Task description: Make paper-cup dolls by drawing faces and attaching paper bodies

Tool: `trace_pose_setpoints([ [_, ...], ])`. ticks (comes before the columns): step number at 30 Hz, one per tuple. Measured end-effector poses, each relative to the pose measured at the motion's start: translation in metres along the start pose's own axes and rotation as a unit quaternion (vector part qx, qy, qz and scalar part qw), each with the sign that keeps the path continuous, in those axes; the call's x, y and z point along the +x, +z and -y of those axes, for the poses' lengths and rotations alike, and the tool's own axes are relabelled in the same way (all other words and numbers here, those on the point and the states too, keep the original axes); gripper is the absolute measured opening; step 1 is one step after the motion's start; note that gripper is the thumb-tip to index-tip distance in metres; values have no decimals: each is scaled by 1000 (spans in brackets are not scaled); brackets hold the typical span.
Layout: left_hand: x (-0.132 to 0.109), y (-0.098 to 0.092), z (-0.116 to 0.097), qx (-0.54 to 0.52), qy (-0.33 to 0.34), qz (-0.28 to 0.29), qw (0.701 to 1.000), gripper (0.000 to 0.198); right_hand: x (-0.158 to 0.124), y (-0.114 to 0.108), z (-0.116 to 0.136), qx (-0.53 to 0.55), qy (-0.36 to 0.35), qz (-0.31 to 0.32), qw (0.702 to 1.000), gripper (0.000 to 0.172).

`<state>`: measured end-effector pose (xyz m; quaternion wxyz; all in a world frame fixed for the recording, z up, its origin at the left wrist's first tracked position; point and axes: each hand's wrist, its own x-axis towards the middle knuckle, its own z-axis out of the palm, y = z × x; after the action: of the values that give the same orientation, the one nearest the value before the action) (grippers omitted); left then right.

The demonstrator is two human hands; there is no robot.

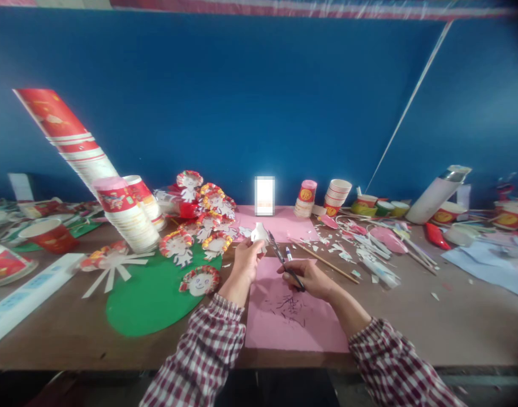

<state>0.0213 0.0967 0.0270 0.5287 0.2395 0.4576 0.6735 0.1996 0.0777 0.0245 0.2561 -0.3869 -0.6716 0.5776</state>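
My left hand [247, 260] is closed on a small white paper cutout [259, 232], pinched between thumb and fingers and raised above the table. Just to the right, my right hand [309, 277] grips a pair of dark scissors [277, 247], whose blades point up and away beside the cutout. Whether the blades touch the paper I cannot tell. Beneath both hands lies a pink sheet [297, 333] with dark scribbled marks. A marker with a white and blue end [288, 254] lies just behind my right hand.
Several paper lion faces [201, 281] lie around a green round sheet [157, 308] on the left. Stacked paper cups [132, 223] lean behind them. Paper scraps [344, 251], a wooden stick [327, 263] and a white flask [437, 195] are on the right. A blue wall stands behind.
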Motion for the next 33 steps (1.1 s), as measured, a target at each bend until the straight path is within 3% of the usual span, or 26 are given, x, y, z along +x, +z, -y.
trace_pose_setpoints([
  [33,-2,1,-3,-42,-28,-1,999,34,-1,1,6,-2,-1,-8,1000,42],
])
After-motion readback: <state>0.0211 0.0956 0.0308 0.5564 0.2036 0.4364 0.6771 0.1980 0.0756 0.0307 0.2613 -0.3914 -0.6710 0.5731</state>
